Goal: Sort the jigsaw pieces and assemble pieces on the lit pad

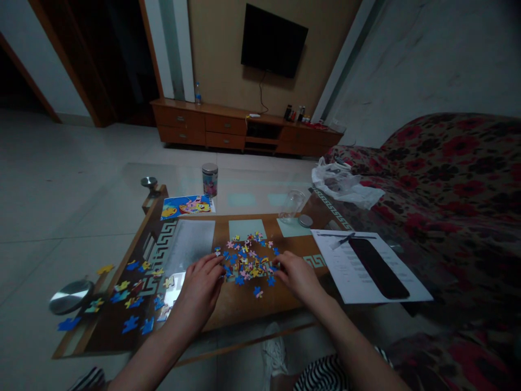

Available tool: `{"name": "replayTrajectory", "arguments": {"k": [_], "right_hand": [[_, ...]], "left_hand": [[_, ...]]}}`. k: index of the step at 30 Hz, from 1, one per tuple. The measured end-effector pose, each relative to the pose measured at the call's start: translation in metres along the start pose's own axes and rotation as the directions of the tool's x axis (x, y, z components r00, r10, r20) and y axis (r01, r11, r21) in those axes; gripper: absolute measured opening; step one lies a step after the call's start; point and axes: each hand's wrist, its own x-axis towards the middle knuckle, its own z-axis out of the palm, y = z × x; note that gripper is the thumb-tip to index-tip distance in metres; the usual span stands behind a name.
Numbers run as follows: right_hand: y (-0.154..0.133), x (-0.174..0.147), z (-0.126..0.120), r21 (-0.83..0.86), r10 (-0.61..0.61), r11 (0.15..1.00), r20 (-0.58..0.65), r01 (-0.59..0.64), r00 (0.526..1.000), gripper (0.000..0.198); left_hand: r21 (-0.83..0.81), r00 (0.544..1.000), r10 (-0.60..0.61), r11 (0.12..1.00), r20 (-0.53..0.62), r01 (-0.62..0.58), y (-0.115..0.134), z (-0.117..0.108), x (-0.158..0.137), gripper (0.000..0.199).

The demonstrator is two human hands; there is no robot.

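Left hand (206,276) and right hand (293,271) were loosely half-curled; couldn't tell whether either gripped anything. Puzzle pieces (255,269) lay spread between, just beside both.

A pale lace-up shoe (274,353) shows at six o'clock; black-and-white striped cloth (325,374) curves at five o'clock (similar stripes (87,379) peek in between seven and eight), and the forearms (171,331) are bare.
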Motion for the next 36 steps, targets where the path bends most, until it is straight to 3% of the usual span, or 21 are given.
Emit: {"name": "replayTrajectory", "arguments": {"k": [7, 13, 19, 26, 36], "right_hand": [[0.006, 0.011, -0.002, -0.009, 0.075, 0.997, -0.050, -0.076, 0.996, 0.009], [-0.002, 0.000, 0.004, 0.066, -0.047, 0.997, 0.079, 0.042, 0.996, 0.012], [0.007, 0.007, 0.001, 0.014, 0.035, 0.999, 0.014, -0.035, 0.999, 0.013], [-0.021, 0.004, 0.017, 0.087, -0.188, 0.978, -0.009, 0.188, 0.982, 0.017], [-0.016, 0.011, 0.007, 0.104, -0.023, 0.994, -0.103, 0.034, 0.994, 0.008]], "left_hand": [[0.010, 1.000, -0.006, 1.000, 0.016, 0.006, 0.000, -0.004, 0.001, 0.024], [0.025, 1.000, -0.021, 0.999, 0.011, 0.021, -0.001, -0.004, 0.000, 0.024], [0.011, 1.000, -0.031, 0.999, 0.004, 0.031, 0.000, -0.007, 0.000, 0.024], [0.008, 0.999, -0.032, 0.999, 0.035, 0.031, 0.008, -0.006, 0.002, 0.024], [0.096, 0.981, 0.054, 0.993, 0.188, -0.073, 0.041, 0.022, -0.007, 0.032]]}}
